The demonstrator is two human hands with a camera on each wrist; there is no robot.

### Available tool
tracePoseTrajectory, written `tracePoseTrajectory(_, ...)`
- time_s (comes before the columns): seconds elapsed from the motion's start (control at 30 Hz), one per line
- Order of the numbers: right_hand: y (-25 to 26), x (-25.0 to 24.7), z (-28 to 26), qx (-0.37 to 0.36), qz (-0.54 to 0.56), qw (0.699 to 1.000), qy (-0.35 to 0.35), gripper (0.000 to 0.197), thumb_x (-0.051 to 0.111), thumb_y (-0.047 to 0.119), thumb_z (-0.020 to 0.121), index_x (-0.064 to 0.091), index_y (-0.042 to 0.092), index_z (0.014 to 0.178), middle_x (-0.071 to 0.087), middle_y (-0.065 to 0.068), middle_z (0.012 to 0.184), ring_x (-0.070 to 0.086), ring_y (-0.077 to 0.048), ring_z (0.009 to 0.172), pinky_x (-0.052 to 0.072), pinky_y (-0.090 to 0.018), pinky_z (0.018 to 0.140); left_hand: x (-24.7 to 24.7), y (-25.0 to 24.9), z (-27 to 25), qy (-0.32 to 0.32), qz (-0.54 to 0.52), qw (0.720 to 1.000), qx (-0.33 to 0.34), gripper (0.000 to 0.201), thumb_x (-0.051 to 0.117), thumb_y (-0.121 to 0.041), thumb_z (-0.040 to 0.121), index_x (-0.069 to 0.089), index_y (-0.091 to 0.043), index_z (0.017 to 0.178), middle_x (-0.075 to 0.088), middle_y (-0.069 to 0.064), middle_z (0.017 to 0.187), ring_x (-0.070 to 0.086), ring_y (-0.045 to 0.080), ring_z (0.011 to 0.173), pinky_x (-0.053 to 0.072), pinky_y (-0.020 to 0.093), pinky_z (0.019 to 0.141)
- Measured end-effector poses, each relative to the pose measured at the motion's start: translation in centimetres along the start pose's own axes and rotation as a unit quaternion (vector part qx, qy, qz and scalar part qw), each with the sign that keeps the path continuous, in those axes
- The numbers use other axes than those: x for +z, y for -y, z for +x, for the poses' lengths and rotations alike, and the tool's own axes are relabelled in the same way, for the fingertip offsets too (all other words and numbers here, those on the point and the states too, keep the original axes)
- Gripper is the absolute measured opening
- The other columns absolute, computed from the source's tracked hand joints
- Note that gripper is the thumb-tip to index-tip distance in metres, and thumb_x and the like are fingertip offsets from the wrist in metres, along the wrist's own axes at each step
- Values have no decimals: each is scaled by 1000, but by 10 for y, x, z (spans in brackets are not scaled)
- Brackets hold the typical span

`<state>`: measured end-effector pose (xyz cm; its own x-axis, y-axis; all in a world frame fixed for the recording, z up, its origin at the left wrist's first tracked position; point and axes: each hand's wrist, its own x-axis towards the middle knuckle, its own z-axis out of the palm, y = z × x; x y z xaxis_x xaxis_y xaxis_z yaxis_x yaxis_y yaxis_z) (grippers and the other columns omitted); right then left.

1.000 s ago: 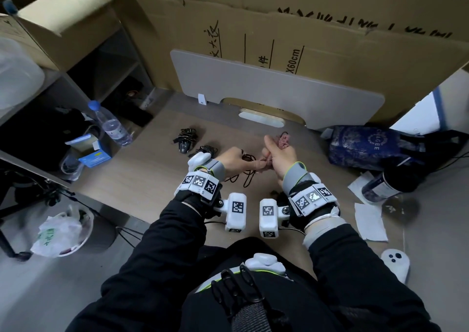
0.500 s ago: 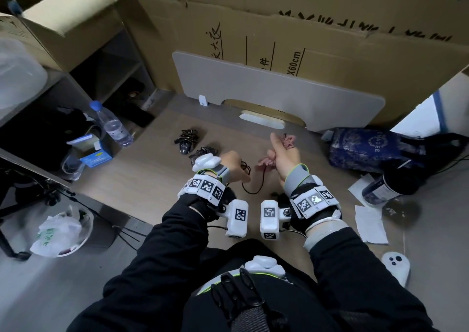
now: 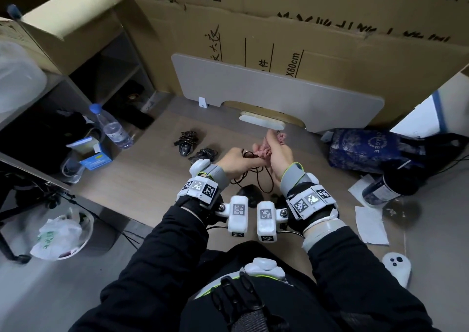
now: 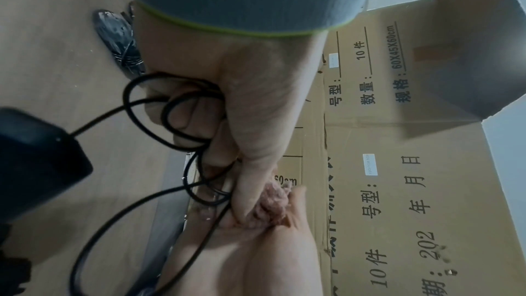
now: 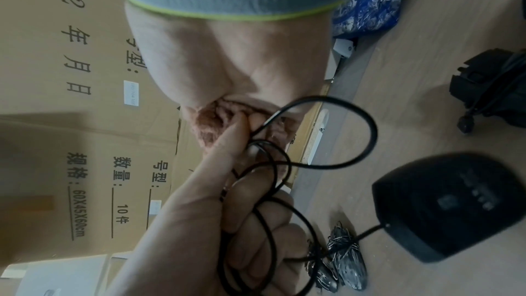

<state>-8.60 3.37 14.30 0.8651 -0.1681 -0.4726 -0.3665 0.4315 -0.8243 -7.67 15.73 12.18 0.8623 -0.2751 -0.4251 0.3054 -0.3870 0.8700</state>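
My left hand (image 3: 238, 159) grips a coil of thin black cable (image 4: 148, 107) in its curled fingers, and its thumb presses against a pink fuzzy tie (image 4: 273, 202). My right hand (image 3: 275, 149) pinches that pink tie (image 5: 210, 125) just in front of the left hand. The two hands touch above the wooden desk (image 3: 142, 179). The cable (image 3: 264, 183) hangs in loops down to a black mouse (image 3: 250, 194) lying on the desk under my wrists; the mouse (image 5: 455, 206) shows best in the right wrist view.
Two more mice bound in their cables (image 3: 186, 144) (image 3: 203, 154) lie left of the hands. A water bottle (image 3: 111, 126) and small boxes stand far left. A blue bag (image 3: 368, 149), a dark bottle (image 3: 388, 187) and tissues (image 3: 370, 225) lie right. A grey panel (image 3: 279, 90) and cardboard close the back.
Half a second ago the left hand was drawn away to the left with the cable. It has come back against the right hand, which stays raised with the pink tie.
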Motion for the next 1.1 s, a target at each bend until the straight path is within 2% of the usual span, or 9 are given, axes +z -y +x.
tracePoseTrajectory(0.17, -1, -6, 5, -15, -77, 996, -34, 41, 58, 42, 96, 43, 17, 67, 38, 2, 55, 38, -8, 39, 38, -22, 45, -1, -3, -2, 6, -20, 1000, -10, 34, 72, -22, 91, 56, -14, 63, 36, -11, 44, 26, 8, 39, 19, 20, 38)
tracePoseTrajectory(0.23, 7, -16, 6, 11, -111, 987, -114, 38, 66, 46, 89, 54, 10, 85, 50, -1, 59, 49, -14, 42, 49, -22, 47, -12, 1, -2, -37, -17, 998, -37, 31, 69, -15, 90, 57, -12, 61, 36, -10, 41, 26, 10, 37, 18, 19, 35)
tracePoseTrajectory(0.37, 14, -31, 10, 17, -138, 979, -149, 52, 59, 41, 95, 55, -4, 123, 48, -4, 70, 47, -15, 49, 35, -10, 31, -33, 13, 4, -158, -14, 984, -79, 23, 64, -11, 82, 55, -12, 61, 39, -5, 45, 32, 18, 45, 23, 21, 39)
tracePoseTrajectory(0.6, 17, -18, 9, 36, -78, 991, -106, 46, 56, 55, 92, 56, 9, 87, 54, -5, 69, 50, -17, 45, 58, -29, 49, -31, 8, 4, -143, -39, 988, -32, 53, 74, -53, 81, 35, -25, 61, 32, -7, 53, 29, 13, 47, 23, 22, 42)
tracePoseTrajectory(0.7, 5, -9, 7, 54, -46, 996, -58, 49, 52, 52, 96, 45, 17, 62, 42, -2, 50, 42, -18, 47, 60, -39, 52, -22, 6, 5, -152, -71, 986, 10, 48, 77, -39, 86, 41, -22, 59, 47, -4, 53, 36, 8, 42, 31, 19, 44)
tracePoseTrajectory(0.8, -1, -6, 6, 60, -64, 995, -45, 44, 54, 50, 95, 59, 12, 74, 59, -6, 62, 56, -22, 57, 58, -33, 56, -16, 6, 8, -163, -128, 978, 19, 29, 71, -17, 88, 54, -17, 64, 67, 15, 74, 43, 9, 47, 34, 20, 45)
tracePoseTrajectory(0.9, 1, -11, 9, 49, -64, 995, -63, 40, 56, 45, 96, 60, 11, 75, 67, -4, 65, 63, -19, 58, 57, -35, 68, -17, 4, 5, -129, -225, 966, 20, 32, 65, -12, 92, 44, -21, 69, 74, 5, 79, 35, 10, 44, 27, 19, 39)
tracePoseTrajectory(1.0, 0, -14, 11, 44, -47, 994, -89, 39, 56, 37, 98, 53, 12, 68, 64, 2, 50, 60, -9, 45, 53, -19, 50, -12, 2, 7, -118, -209, 971, 8, 40, 63, -19, 96, 39, -24, 65, 55, -2, 57, 31, 11, 43, 23, 19, 38)
tracePoseTrajectory(1.1, -5, -11, 12, 47, -58, 992, -97, 35, 59, 47, 94, 59, 14, 81, 71, -9, 86, 69, -21, 74, 58, -34, 71, -6, -4, 6, -121, -141, 983, -1, 42, 65, -28, 96, 42, -25, 60, 41, -8, 47, 30, 11, 42, 22, 20, 38)
